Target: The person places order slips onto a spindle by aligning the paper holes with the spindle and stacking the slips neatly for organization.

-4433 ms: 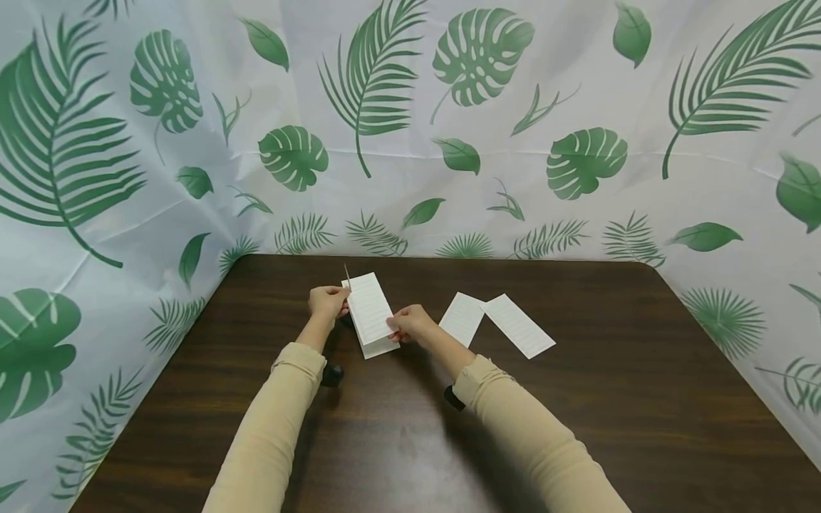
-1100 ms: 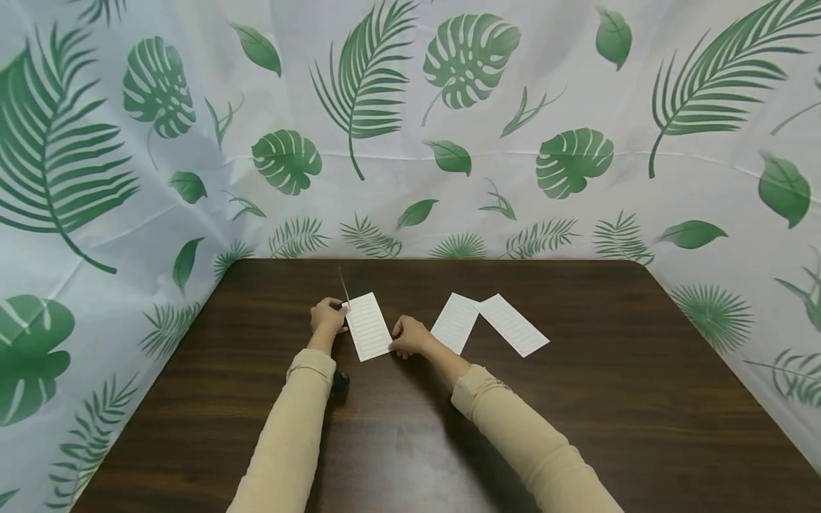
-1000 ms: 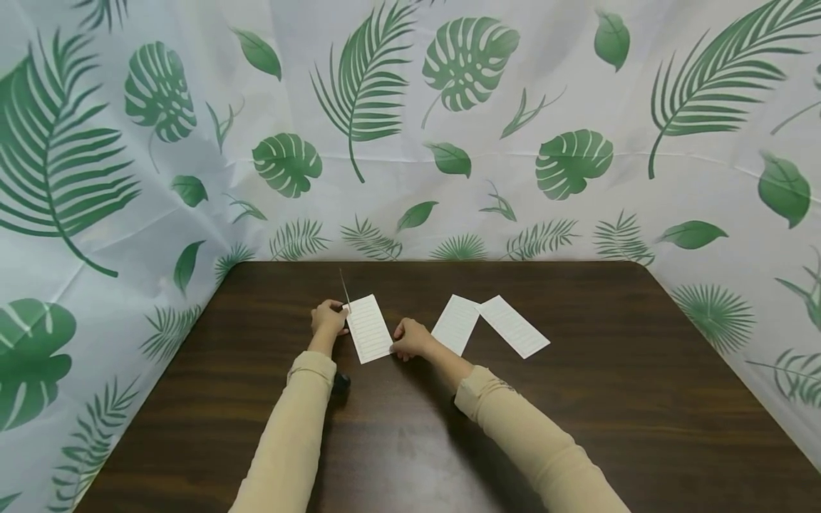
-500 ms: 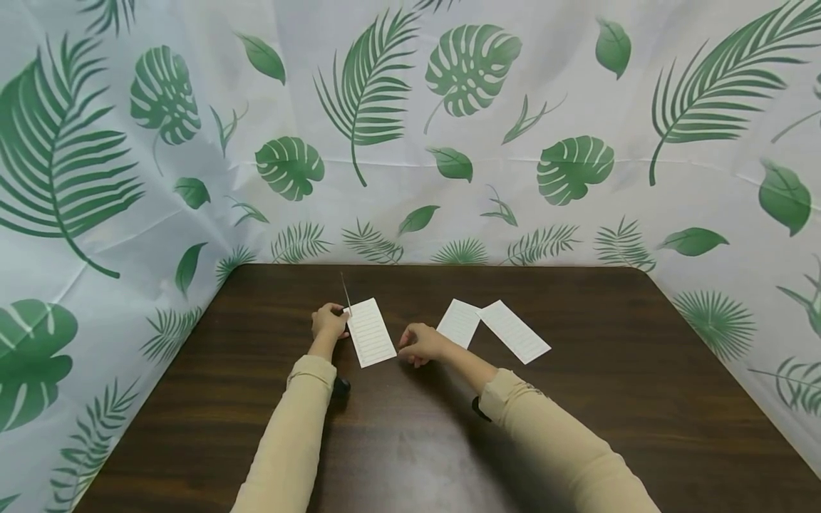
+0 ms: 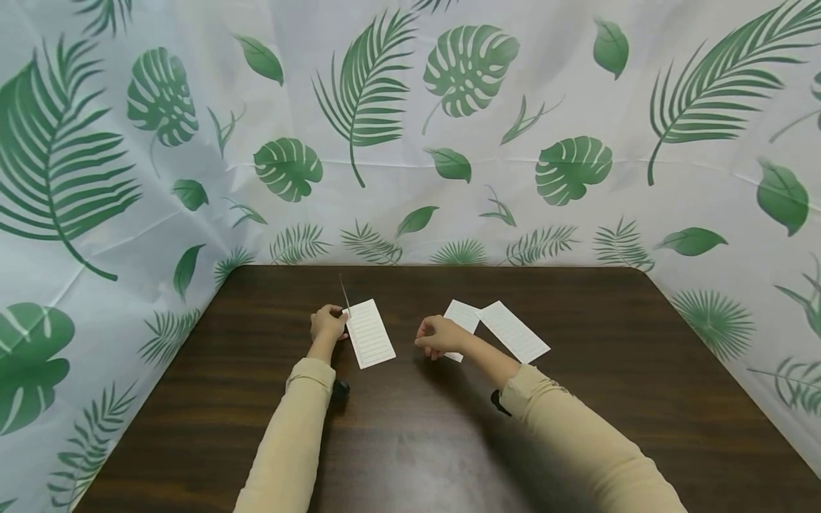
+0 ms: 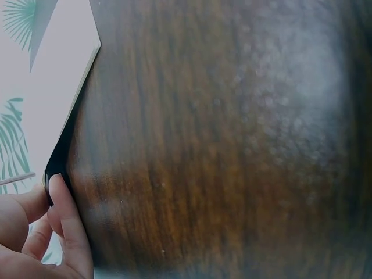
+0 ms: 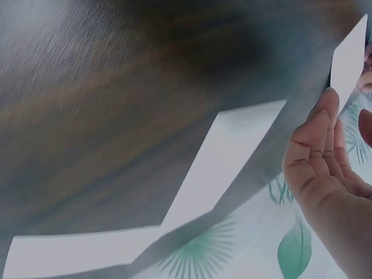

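My left hand [image 5: 328, 325] pinches the upper left corner of a white lined card [image 5: 372, 333] lying slantwise on the table. A thin pale stick-like piece [image 5: 345, 293] juts up from that corner; its kind is unclear. In the left wrist view thumb and fingers [image 6: 67, 215] meet at the near end of the card [image 6: 61, 75], with a dark band below its edge. My right hand [image 5: 439, 336] holds nothing. Its fingers bend loosely, the thumb apart from them in the right wrist view. It hovers by a second card [image 5: 463, 313], hiding part of it.
A third white card [image 5: 515, 333] lies to the right, its corner meeting the second card's corner. The brown wooden table [image 5: 269, 427] ends at a leaf-patterned cloth [image 5: 398, 142] behind and at both sides.
The upper sheet, earlier raised between both hands, now lies flat. My right hand has let go of the card's lower right corner and moved right. The left hand stays at its corner.
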The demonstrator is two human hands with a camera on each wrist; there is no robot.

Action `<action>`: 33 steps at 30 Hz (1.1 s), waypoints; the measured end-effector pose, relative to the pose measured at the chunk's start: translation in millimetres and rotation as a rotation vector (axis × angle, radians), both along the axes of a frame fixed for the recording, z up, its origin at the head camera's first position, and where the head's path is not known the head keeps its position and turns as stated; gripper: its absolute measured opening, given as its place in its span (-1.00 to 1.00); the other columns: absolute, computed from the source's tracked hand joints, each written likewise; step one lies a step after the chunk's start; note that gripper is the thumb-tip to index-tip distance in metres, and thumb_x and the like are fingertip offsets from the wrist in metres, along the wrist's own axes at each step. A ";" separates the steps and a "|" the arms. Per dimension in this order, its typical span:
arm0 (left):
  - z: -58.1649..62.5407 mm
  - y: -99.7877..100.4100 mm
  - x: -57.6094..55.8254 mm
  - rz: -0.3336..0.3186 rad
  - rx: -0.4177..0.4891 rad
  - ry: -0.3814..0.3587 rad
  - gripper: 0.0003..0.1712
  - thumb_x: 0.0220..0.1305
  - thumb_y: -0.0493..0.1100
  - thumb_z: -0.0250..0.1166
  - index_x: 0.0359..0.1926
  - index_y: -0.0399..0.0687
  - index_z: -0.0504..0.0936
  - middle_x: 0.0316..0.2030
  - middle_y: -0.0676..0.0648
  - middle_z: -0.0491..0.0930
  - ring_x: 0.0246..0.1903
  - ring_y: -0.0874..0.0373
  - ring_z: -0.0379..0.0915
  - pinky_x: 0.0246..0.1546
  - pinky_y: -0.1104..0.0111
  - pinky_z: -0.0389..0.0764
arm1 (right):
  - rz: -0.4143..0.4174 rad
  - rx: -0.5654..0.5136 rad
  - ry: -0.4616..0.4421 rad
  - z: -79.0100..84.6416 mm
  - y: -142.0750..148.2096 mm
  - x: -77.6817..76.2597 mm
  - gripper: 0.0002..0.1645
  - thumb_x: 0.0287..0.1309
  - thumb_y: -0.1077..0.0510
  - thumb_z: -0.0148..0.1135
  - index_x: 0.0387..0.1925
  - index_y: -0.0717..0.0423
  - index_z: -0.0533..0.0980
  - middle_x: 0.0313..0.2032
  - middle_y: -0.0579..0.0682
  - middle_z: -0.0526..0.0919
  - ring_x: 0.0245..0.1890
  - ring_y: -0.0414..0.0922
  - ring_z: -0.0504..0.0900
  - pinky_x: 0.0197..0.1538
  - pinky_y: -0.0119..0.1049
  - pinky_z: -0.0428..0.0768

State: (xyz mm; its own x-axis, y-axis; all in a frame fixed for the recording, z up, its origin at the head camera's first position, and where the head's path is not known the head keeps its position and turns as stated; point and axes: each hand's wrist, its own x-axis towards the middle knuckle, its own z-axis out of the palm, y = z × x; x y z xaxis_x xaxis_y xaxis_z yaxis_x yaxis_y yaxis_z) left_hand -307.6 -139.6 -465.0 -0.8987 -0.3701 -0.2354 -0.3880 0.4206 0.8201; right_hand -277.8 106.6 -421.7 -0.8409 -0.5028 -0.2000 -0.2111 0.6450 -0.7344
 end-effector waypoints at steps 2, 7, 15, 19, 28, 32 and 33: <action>-0.2 -0.7 0.2 -0.001 0.006 -0.001 -0.67 0.33 -0.18 0.14 0.08 -0.17 0.48 0.17 -0.36 0.21 0.03 -0.29 0.32 -0.72 0.63 0.53 | 0.022 0.012 0.029 3.5 4.7 -1.1 -0.88 0.22 0.25 0.15 -0.31 0.27 0.47 -0.62 0.10 0.60 -0.68 -0.24 0.54 -0.54 -0.41 0.62; 1.2 -2.2 2.5 -0.011 -0.005 0.009 -0.67 0.33 -0.15 0.15 0.07 -0.15 0.49 0.16 -0.36 0.23 -0.01 -0.26 0.36 -0.71 0.62 0.55 | 0.031 0.077 0.124 12.4 18.9 -4.5 -0.88 0.22 0.25 0.14 -0.28 0.28 0.46 -0.54 0.16 0.63 -0.60 -0.09 0.62 -0.55 -0.44 0.53; -29.2 -11.6 -21.3 -0.003 -0.032 0.043 -0.70 0.29 -0.09 0.20 0.02 0.00 0.54 0.13 -0.33 0.26 -0.04 -0.22 0.39 -0.58 0.45 0.68 | -0.001 0.120 0.190 14.4 45.2 -12.7 -0.84 0.22 0.26 0.14 -0.23 0.32 0.45 -0.52 0.14 0.62 -0.56 0.01 0.63 -0.52 -0.40 0.53; -27.3 -8.4 -22.7 0.011 -0.052 0.024 -0.68 0.29 -0.11 0.19 0.04 -0.08 0.53 0.14 -0.38 0.24 -0.07 -0.27 0.39 -0.62 0.44 0.67 | -0.003 0.134 0.220 12.1 59.3 -19.6 -0.82 0.20 0.27 0.15 -0.21 0.33 0.45 -0.48 0.18 0.62 -0.54 -0.01 0.60 -0.48 -0.35 0.57; 1.6 1.1 2.4 -0.035 -0.074 0.021 -0.64 0.34 -0.14 0.14 0.11 -0.16 0.48 0.16 -0.39 0.25 -0.07 -0.23 0.40 -0.69 0.60 0.56 | 0.045 0.230 0.364 8.2 99.0 -32.7 -0.62 0.12 0.27 0.23 -0.06 0.43 0.41 -0.20 0.34 0.58 -0.23 0.16 0.59 -0.16 -0.03 0.62; -0.9 0.0 1.8 -0.029 -0.084 0.032 -0.64 0.33 -0.15 0.15 0.10 -0.16 0.48 0.15 -0.39 0.27 -0.05 -0.23 0.40 -0.71 0.63 0.52 | 0.084 0.306 0.331 5.6 116.1 -33.8 -0.43 0.10 0.23 0.29 0.07 0.47 0.34 0.01 0.43 0.47 0.03 0.29 0.47 0.08 0.11 0.52; -1.8 0.2 1.5 -0.028 -0.084 0.031 -0.65 0.34 -0.15 0.14 0.10 -0.16 0.48 0.15 -0.39 0.26 -0.06 -0.22 0.41 -0.71 0.63 0.52 | 0.094 0.324 0.314 4.9 120.4 -33.4 -0.39 0.08 0.21 0.31 0.09 0.47 0.33 0.04 0.44 0.45 0.08 0.31 0.43 0.12 0.13 0.48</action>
